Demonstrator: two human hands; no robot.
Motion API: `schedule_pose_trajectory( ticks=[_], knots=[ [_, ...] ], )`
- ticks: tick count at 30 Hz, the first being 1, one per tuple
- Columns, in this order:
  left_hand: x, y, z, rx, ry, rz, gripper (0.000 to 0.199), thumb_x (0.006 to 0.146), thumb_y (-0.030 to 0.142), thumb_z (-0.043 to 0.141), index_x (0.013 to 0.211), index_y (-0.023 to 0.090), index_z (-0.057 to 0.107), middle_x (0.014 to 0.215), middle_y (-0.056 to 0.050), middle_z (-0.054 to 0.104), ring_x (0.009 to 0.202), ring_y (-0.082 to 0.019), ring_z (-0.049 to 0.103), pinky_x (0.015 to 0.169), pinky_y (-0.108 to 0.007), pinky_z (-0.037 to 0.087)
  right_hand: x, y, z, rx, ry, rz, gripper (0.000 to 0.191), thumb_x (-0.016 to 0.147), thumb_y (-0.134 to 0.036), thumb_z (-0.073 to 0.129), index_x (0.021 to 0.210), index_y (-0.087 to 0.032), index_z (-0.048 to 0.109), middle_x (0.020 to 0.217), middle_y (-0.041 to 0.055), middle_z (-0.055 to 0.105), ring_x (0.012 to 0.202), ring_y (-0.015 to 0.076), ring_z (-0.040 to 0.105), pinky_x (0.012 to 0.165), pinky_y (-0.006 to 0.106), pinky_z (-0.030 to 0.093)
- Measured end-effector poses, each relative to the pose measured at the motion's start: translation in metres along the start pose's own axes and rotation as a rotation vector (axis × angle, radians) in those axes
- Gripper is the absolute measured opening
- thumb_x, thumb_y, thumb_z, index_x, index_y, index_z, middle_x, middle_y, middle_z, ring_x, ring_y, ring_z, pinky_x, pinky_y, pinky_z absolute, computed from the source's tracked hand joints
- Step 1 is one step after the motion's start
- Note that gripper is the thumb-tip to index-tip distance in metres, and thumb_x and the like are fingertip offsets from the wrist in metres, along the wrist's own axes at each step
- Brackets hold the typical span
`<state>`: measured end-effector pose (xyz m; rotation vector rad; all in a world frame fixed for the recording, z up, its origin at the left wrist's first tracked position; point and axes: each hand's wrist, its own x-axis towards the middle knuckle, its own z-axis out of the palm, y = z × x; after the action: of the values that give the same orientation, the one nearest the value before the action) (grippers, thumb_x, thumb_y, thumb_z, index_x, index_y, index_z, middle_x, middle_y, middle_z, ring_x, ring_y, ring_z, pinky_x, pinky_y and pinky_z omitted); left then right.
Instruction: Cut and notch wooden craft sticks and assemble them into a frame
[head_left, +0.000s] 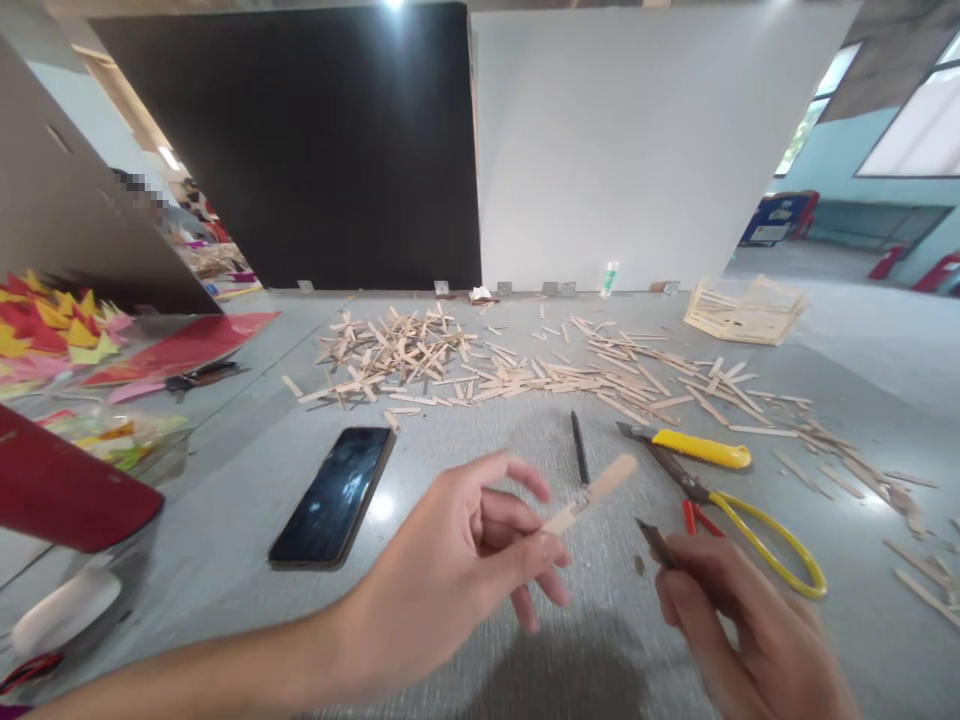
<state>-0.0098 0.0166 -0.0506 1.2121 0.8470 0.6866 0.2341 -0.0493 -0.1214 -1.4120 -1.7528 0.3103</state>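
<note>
Left hand (487,555): grip closed in a pinch, thumb and fingers on the lower end of a wooden stick (611,480); the outer fingers are loosely spread. Stick is flat, pale, round-ended, with a rough, splintered patch near mid-length; free end points to 2 o'clock, raised above the desk (450,670).

Right hand (750,620): grip closed, thumb and forefinger pinching a small dark blade (654,542). Its pointed tip faces 10 o'clock, apart from the stick. Other fingers curled; full length of the blade hidden by the hand.

Surroundings, by clock face from the left hand: phone (334,497), glossy, dark screen up, at 10. Slim black pen (580,448) at 1. Yellow ribbed cutter (701,448) at 2, just beside metal shears (686,475) with yellow loop handles.

Loose stick pile (397,350), flat matte wood, at 11 to 12; further pieces scatter toward 2. Open lattice frame (746,312) of thin pale strips at 1 to 2. Smooth black board (300,150) and white board (622,140) stand at 12. Desk surface: grey, faintly streaked, reflecting light.
</note>
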Motion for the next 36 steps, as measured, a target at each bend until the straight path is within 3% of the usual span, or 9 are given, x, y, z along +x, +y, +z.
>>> schedule_pose_trajectory(
  ticks=[3, 7, 10, 14, 16, 21, 25, 31, 36],
  knots=[
    [0.002, -0.006, 0.006, -0.049, -0.048, -0.021, 0.03, 0.095, 0.028, 0.07, 0.119, 0.014, 0.059, 0.082, -0.005, 0.073, 0.071, -0.018, 0.073, 0.055, -0.023, 0.059, -0.001, -0.007, 0.003, 0.168, -0.09, 0.053, 0.015, 0.103, -0.033, 0.05, 0.1, -0.026, 0.063, 0.063, -0.0039, 0.061, 0.051, 0.0126, 0.057, 0.049, 0.021, 0.045],
    [0.001, -0.012, 0.012, -0.039, -0.099, -0.05, 0.027, 0.097, 0.035, 0.066, 0.097, 0.008, 0.065, 0.086, -0.009, 0.069, 0.074, -0.018, 0.072, 0.055, -0.022, 0.057, 0.0, -0.018, 0.008, 0.402, -0.151, 0.318, 0.034, 0.104, -0.052, 0.048, 0.091, -0.024, 0.063, 0.058, -0.0035, 0.053, 0.048, 0.0112, 0.044, 0.042, 0.021, 0.033],
    [-0.003, -0.013, 0.016, -0.028, -0.132, -0.077, 0.032, 0.1, 0.041, 0.059, 0.101, 0.01, 0.063, 0.084, -0.007, 0.067, 0.069, -0.017, 0.07, 0.053, -0.022, 0.055, 0.0, -0.02, 0.009, 0.52, -0.185, 0.441, 0.042, 0.099, -0.063, 0.054, 0.094, -0.023, 0.065, 0.06, -0.0034, 0.053, 0.048, 0.0093, 0.037, 0.043, 0.021, 0.029],
    [-0.011, -0.009, 0.017, 0.152, -0.179, -0.121, 0.035, 0.104, 0.045, 0.049, 0.103, 0.013, 0.063, 0.064, 0.005, 0.05, 0.051, -0.008, 0.049, 0.047, -0.017, 0.04, 0.0, -0.016, 0.007, 0.62, -0.29, 0.472, 0.045, 0.097, -0.066, 0.056, 0.098, -0.022, 0.067, 0.064, -0.0014, 0.058, 0.05, 0.0085, 0.039, 0.046, 0.02, 0.03],
    [-0.014, -0.005, 0.017, 0.276, -0.155, -0.103, 0.035, 0.104, 0.044, 0.048, 0.1, 0.014, 0.065, 0.062, 0.007, 0.041, 0.052, -0.008, 0.039, 0.048, -0.017, 0.034, 0.001, -0.017, 0.006, 0.631, -0.308, 0.485, 0.046, 0.096, -0.067, 0.056, 0.097, -0.022, 0.067, 0.064, -0.0014, 0.058, 0.049, 0.0077, 0.037, 0.045, 0.019, 0.029],
    [-0.015, -0.002, 0.014, 0.414, -0.125, -0.047, 0.036, 0.106, 0.041, 0.041, 0.102, 0.016, 0.066, 0.06, 0.008, 0.036, 0.054, -0.01, 0.033, 0.049, -0.021, 0.027, 0.003, -0.03, 0.004, 0.53, -0.123, 0.578, 0.043, 0.094, -0.064, 0.06, 0.104, -0.023, 0.062, 0.066, -0.0004, 0.066, 0.041, 0.0068, 0.042, 0.044, 0.02, 0.031],
    [-0.004, -0.02, 0.008, 0.544, -0.057, -0.068, 0.038, 0.108, 0.039, 0.035, 0.1, 0.017, 0.066, 0.063, 0.005, 0.044, 0.056, -0.012, 0.04, 0.053, -0.023, 0.031, 0.0, -0.034, 0.004, 0.408, 0.026, 0.56, 0.04, 0.095, -0.057, 0.061, 0.117, -0.025, 0.055, 0.06, -0.0035, 0.065, 0.038, 0.0085, 0.04, 0.041, 0.02, 0.034],
    [0.016, -0.065, -0.002, 0.908, -0.098, 0.11, 0.037, 0.108, 0.028, 0.032, 0.095, 0.019, 0.065, 0.07, 0.0, 0.056, 0.067, -0.017, 0.053, 0.066, -0.028, 0.039, -0.009, -0.012, 0.018, 0.302, -0.285, 0.448, 0.032, 0.1, -0.053, 0.054, 0.103, -0.022, 0.062, 0.058, -0.0027, 0.061, 0.045, 0.0124, 0.047, 0.044, 0.023, 0.037],
    [0.019, -0.074, 0.005, 1.102, -0.088, 0.101, 0.039, 0.108, 0.026, 0.03, 0.089, 0.018, 0.063, 0.067, -0.002, 0.059, 0.062, -0.02, 0.059, 0.062, -0.031, 0.037, -0.004, -0.001, 0.023, 0.196, -0.465, 0.432, 0.027, 0.104, -0.045, 0.046, 0.104, -0.022, 0.061, 0.057, -0.005, 0.057, 0.049, 0.0136, 0.047, 0.051, 0.025, 0.039]
  ],
)
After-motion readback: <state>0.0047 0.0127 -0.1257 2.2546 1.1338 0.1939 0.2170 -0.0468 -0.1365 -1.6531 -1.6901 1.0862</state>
